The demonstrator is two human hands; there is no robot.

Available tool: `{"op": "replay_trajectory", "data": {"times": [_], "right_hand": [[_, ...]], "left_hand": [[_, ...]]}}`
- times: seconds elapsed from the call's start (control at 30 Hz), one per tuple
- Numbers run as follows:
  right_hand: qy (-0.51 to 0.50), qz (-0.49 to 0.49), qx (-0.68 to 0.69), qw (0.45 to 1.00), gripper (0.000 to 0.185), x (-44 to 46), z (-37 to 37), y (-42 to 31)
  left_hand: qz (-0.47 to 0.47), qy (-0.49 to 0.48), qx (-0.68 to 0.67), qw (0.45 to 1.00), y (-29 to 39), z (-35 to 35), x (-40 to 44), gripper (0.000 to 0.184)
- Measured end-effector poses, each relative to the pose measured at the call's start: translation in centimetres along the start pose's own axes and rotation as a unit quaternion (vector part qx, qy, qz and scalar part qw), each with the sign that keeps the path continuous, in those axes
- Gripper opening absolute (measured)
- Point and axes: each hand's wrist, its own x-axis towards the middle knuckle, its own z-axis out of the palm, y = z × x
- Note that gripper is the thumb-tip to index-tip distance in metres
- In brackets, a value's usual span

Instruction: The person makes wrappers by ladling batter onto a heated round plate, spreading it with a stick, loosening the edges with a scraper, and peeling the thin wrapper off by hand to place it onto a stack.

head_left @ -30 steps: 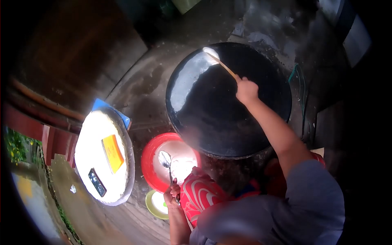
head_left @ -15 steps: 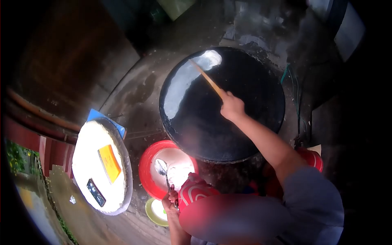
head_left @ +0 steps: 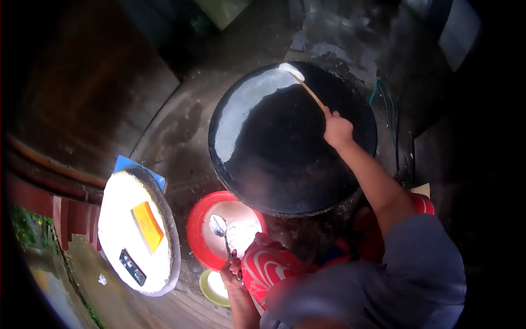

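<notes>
My right hand (head_left: 338, 129) is closed round a wooden spreader (head_left: 313, 94) over the large round black griddle (head_left: 296, 159). The spreader's tip touches a lump of white batter (head_left: 291, 70) near the far rim. From there a thin pale band of batter (head_left: 236, 109) curves along the griddle's left side. My left hand (head_left: 233, 267) grips the handle of a metal ladle (head_left: 218, 225), whose bowl is above the pale batter in a red basin (head_left: 195, 230).
On the left stands a round white stack (head_left: 120, 225) bearing an orange packet (head_left: 147, 226) and a phone (head_left: 132, 267). A blue item (head_left: 125, 163) sticks out behind it. A green-rimmed bowl (head_left: 207, 290) is beside the basin. Green cords (head_left: 388, 104) hang right of the griddle.
My right hand has moved right with the spreader, whose tip is back at the batter lump. The pale band reaches slightly farther along the rim. My left hand still holds the ladle.
</notes>
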Motion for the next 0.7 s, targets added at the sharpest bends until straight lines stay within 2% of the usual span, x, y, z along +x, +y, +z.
{"op": "replay_trajectory", "data": {"times": [0.1,0.17,0.23,0.27,0.3,0.37,0.43,0.5,0.53,0.57,0.63,0.7], "right_hand": [[-0.039,0.073,0.096,0.992,0.063,-3.0,-2.7,-2.2],[0.012,-0.011,0.088,0.996,0.056,-2.1,0.0,-4.6],[0.062,-0.088,0.014,0.994,0.044,1.6,1.9,-4.6],[0.094,-0.055,-0.028,0.994,0.036,3.2,2.1,-3.3],[0.078,-0.016,-0.022,0.997,0.036,3.4,1.2,-1.5],[0.044,0.001,0.011,0.999,0.048,0.7,-0.2,1.2],[0.012,0.041,0.042,0.998,0.063,-6.2,-1.9,-1.0],[-0.028,-0.061,0.03,0.997,0.067,-7.1,-1.4,-2.6],[0.006,-0.093,0.008,0.996,0.062,-6.0,-0.4,-2.4],[0.04,-0.077,-0.018,0.996,0.059,-4.1,0.7,-1.3],[0.028,0.012,-0.017,0.999,0.062,-1.4,0.5,2.3],[0.014,0.036,0.008,0.999,0.063,-2.9,-1.0,2.6]], "left_hand": [[0.018,0.016,-0.004,1.0,-0.5,0.2,0.3,0.03],[0.009,-0.002,0.005,1.0,0.1,-0.7,0.6,0.03],[0.017,0.007,0.027,0.999,0.1,-0.9,0.6,0.03],[0.003,0.006,0.014,1.0,0.0,-0.5,0.5,0.03],[-0.011,0.005,0.001,1.0,-0.1,-0.1,0.1,0.029],[-0.013,0.019,-0.015,1.0,-0.3,0.7,-0.2,0.029],[-0.023,-0.014,0.013,1.0,0.4,-0.4,0.2,0.029],[-0.004,0.012,0.011,1.0,0.6,-0.5,0.4,0.029],[0.001,0.025,0.016,1.0,0.5,-0.2,0.4,0.029],[0.006,0.037,0.022,0.999,0.4,0.0,0.4,0.029],[0.001,0.038,0.02,0.999,0.3,0.2,-0.1,0.028],[-0.009,0.03,0.015,0.999,0.4,0.7,0.0,0.028]]}}
